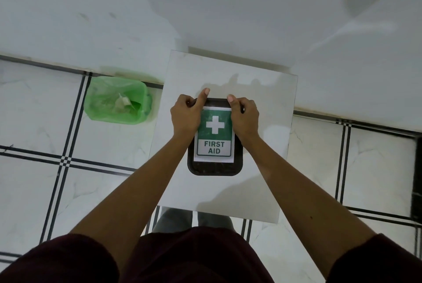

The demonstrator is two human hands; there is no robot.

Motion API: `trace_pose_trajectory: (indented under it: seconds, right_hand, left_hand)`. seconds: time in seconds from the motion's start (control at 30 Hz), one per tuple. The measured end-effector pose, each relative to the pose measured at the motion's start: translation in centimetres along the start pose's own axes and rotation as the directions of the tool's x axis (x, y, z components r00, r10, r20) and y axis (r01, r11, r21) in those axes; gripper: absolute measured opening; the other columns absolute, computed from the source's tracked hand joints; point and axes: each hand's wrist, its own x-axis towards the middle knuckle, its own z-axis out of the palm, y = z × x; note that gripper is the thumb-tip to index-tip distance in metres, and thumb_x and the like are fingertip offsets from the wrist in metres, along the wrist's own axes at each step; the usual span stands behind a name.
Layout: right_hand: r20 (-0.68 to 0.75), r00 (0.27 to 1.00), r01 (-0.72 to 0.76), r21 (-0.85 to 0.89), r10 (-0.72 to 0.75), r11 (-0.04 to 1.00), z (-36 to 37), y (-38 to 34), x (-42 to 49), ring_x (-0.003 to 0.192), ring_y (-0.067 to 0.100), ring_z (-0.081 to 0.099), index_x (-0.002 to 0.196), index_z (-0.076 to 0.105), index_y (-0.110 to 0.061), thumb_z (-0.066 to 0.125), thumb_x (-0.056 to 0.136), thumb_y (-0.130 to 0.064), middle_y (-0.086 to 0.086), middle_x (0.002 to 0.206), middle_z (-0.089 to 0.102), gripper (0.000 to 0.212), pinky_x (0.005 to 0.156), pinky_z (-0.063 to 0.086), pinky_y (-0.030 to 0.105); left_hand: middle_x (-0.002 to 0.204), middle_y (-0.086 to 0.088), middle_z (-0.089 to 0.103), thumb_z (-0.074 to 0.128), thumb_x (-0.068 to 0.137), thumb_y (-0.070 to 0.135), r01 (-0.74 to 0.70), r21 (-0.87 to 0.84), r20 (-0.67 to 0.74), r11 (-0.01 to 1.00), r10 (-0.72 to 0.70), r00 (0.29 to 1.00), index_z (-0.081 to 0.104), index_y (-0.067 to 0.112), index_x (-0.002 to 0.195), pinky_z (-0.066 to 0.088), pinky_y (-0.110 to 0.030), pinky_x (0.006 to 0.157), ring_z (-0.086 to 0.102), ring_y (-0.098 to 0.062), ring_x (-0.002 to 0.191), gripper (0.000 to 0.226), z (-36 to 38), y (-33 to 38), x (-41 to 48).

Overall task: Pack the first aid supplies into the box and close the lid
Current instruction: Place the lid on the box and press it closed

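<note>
Head view: the dark box (212, 168) sits mid-table (262, 100), lid on, its FIRST AID label (214, 133) facing up. My left hand (186, 116) and right hand (244, 117) curl over the far corners, gripping the lid edge. Bare tabletop rings the box; a green-lined bin (118, 101) stands on the floor left

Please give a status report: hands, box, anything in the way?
Left hand and right hand both grip the far end of the box. Lid is on, label up. Nothing else on the table.
</note>
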Motion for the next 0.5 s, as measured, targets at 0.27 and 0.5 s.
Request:
trace_pose_trajectory:
  seconds: [0.27, 0.5]
  right_hand:
    - [0.009, 1.0, 0.023, -0.031, -0.023, 0.999, 0.07, 0.1, 0.24, 0.083, 0.021, 0.059, 0.084, 0.053, -0.012, 0.05, 0.095, -0.042, 0.01, 0.096, 0.057, 0.032, 0.075, 0.048, 0.028]
    - [-0.065, 0.998, 0.008, 0.009, -0.007, 1.0, 0.19, 0.19, -0.11, 0.082, 0.022, 0.063, 0.075, 0.051, -0.023, 0.046, 0.094, -0.049, 0.01, 0.091, 0.062, 0.033, 0.078, 0.054, 0.034]
  left_hand:
    - [0.064, -0.003, 0.053, 0.052, 0.084, 0.061, -0.002, 0.038, -0.04, 0.999, 0.004, 0.999, 0.051, 0.006, 0.068, 0.036, -0.021, 0.054, 0.048, -0.013, 0.059, 0.057, -0.01, -0.1, 0.3]
    - [0.06, 0.002, 0.048, 0.056, 0.083, 0.058, -0.022, 0.006, -0.057, 1.0, 0.023, 0.998, 0.048, 0.007, 0.068, 0.037, -0.01, 0.051, 0.044, -0.009, 0.055, 0.053, -0.03, 0.01, 0.11]
